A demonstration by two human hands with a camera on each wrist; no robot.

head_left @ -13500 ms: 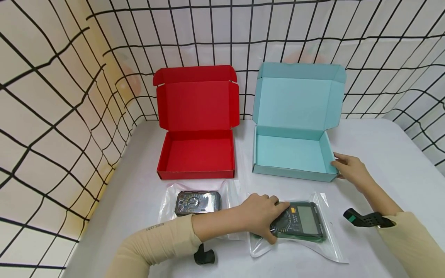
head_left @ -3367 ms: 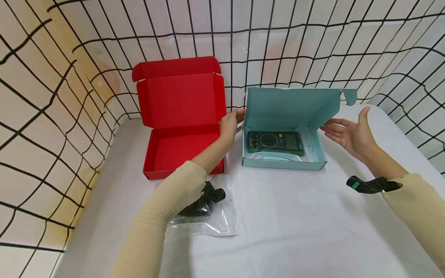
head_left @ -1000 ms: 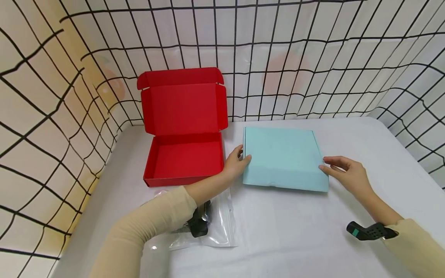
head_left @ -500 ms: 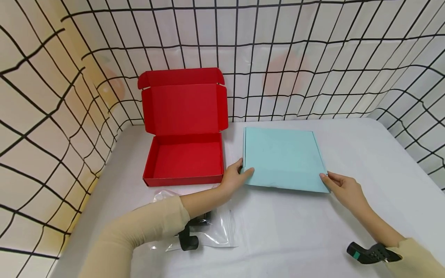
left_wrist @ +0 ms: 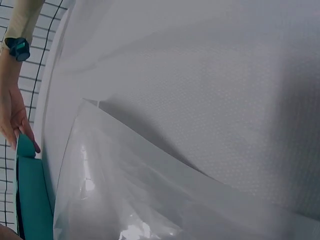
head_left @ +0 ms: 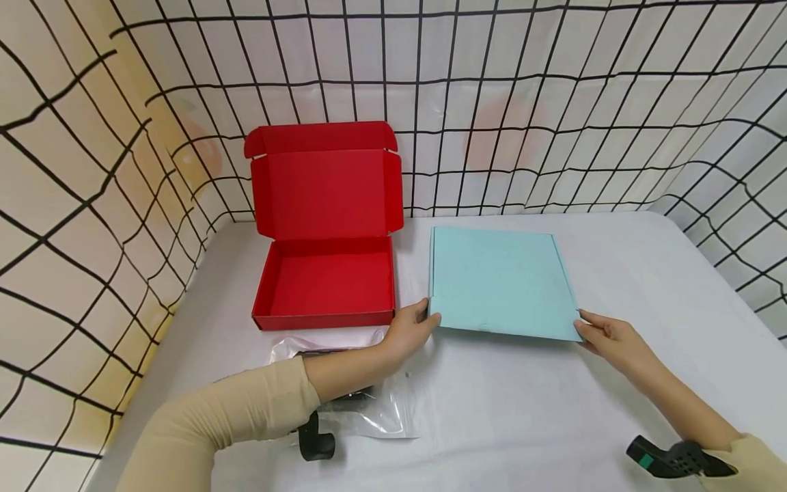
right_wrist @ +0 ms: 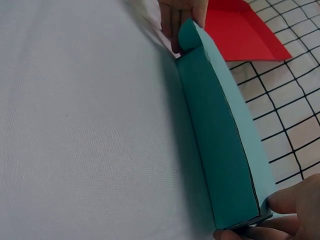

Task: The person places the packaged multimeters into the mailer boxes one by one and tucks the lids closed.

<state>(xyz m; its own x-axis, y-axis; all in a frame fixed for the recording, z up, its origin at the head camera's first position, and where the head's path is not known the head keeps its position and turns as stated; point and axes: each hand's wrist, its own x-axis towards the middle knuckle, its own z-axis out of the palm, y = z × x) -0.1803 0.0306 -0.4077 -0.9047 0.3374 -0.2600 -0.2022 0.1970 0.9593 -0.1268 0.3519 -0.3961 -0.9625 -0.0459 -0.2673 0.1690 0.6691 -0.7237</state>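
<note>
The light blue cardboard box lies on the white table with its lid folded down. My left hand holds its front left corner, thumb on the lid and fingers beside the wall. At the front right corner my right hand pinches the lid's edge. In the right wrist view, the right thumb lies on top with fingers below, and a small rounded flap sticks out by the left hand. The multimeter seen earlier inside is hidden under the lid.
A red box stands open at the left, its lid upright. In front of it lies a clear plastic bag holding a black device, partly covered by my left forearm. Black wire mesh runs along the back and sides.
The multimeter went from the table into the light blue box, and the lid swung down over it. In the last second both hands slid forward along its sides to the front corners.
</note>
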